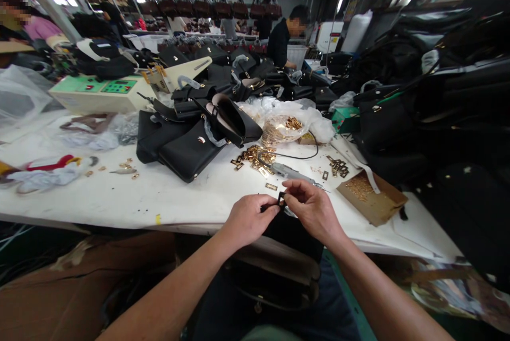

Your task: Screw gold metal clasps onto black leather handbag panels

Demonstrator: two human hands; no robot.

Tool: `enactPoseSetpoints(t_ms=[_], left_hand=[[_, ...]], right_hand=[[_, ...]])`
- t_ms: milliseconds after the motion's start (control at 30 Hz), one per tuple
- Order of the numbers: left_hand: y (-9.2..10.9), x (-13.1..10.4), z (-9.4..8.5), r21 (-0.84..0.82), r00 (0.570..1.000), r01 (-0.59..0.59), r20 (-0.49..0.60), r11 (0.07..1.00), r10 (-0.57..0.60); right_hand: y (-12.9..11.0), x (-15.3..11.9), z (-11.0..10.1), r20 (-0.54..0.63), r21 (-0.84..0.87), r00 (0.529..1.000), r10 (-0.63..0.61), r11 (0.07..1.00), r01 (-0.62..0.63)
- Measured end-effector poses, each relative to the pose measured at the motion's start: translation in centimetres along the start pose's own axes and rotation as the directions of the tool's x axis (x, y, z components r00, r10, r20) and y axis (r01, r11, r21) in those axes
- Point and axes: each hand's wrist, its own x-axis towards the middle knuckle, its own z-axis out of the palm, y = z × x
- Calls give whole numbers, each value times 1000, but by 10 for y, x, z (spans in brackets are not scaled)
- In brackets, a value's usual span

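A black handbag [274, 266] with a pale lining sits open on my lap, below the table's front edge. My left hand [251, 216] is closed, its thumb and fingers pinching black material that looks like the bag's flap. A small dark rectangular metal frame [281, 198] stands between the two hands. My right hand [311, 208] is closed on it with thumb and fingertips; its exact contact with the flap is hidden. Just beyond the hands lie a single gold rectangular plate [271, 186] and a grey electric screwdriver [297, 174] with a cord.
Gold metal fittings [257, 156] are heaped mid-table beside a plastic bag [279, 131] of more. Dark frames [338, 166] and a cardboard box [372, 197] of small gold pieces lie right. Black handbags [199, 147] pile up behind, near a machine [103, 91]. A person [281, 43] works beyond.
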Motion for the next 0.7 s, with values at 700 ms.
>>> enactPoseSetpoints(t_ms=[700], left_hand=[[1,7,4,-6,999,49,8,999,-49]], right_hand=[[-7,-9,-11,128,-256,991,45,967,-11]])
